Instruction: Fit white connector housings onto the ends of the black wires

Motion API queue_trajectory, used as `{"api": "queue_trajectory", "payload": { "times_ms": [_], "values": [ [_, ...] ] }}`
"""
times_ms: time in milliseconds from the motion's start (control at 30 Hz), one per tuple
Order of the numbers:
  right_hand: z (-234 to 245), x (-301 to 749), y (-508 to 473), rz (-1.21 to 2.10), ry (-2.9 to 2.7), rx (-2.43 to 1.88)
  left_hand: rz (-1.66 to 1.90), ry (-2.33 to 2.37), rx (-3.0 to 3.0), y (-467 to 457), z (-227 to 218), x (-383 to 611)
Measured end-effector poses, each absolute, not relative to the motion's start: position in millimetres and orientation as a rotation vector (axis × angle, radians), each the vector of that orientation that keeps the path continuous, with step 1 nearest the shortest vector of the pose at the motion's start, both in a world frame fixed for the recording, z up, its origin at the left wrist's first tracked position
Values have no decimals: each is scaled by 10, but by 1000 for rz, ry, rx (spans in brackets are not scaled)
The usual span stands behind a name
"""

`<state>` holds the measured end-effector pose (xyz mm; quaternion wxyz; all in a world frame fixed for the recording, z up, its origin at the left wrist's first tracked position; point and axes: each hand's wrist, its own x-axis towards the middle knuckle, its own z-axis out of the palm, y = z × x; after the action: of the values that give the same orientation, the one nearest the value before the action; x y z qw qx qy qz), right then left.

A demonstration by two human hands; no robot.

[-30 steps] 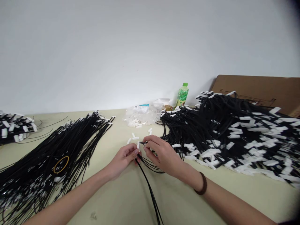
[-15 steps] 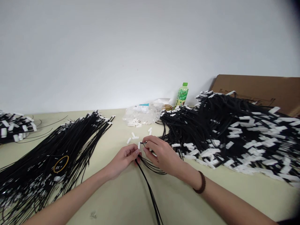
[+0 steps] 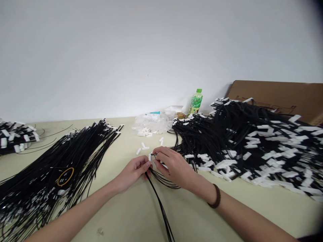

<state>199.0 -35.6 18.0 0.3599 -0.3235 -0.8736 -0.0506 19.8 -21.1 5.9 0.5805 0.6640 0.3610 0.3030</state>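
My left hand (image 3: 138, 169) pinches a small white plastic connector (image 3: 149, 157) between thumb and fingers, with its top end showing above the thumb. Just to its right, my right hand (image 3: 170, 164) is closed on the end of a thin black wire (image 3: 154, 154), right at the connector's side. Whether the wire tip sits inside the connector I cannot tell. Several black wires (image 3: 161, 208) run from under my left hand down to the near edge, and others loop to the right below my right hand.
Loose white connectors (image 3: 144, 147) lie beyond my hands, before a clear plastic bag (image 3: 161, 122). A wire bundle with a yellow rubber band (image 3: 66, 177) lies left. A large pile of wires with white connectors (image 3: 227, 134) fills the right, near a green-capped bottle (image 3: 196, 102) and cardboard (image 3: 275, 97).
Almost nothing differs. Both hands stay together at the connector, with only a very slight shift of the fingers and wires.
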Motion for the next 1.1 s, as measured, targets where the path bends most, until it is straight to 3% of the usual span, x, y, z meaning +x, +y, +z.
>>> {"api": "queue_trajectory", "payload": {
  "times_ms": [1100],
  "values": [
    [205,1993,-361,-181,-2240,-812,739,837,1513,-231,84,208]
  ]
}}
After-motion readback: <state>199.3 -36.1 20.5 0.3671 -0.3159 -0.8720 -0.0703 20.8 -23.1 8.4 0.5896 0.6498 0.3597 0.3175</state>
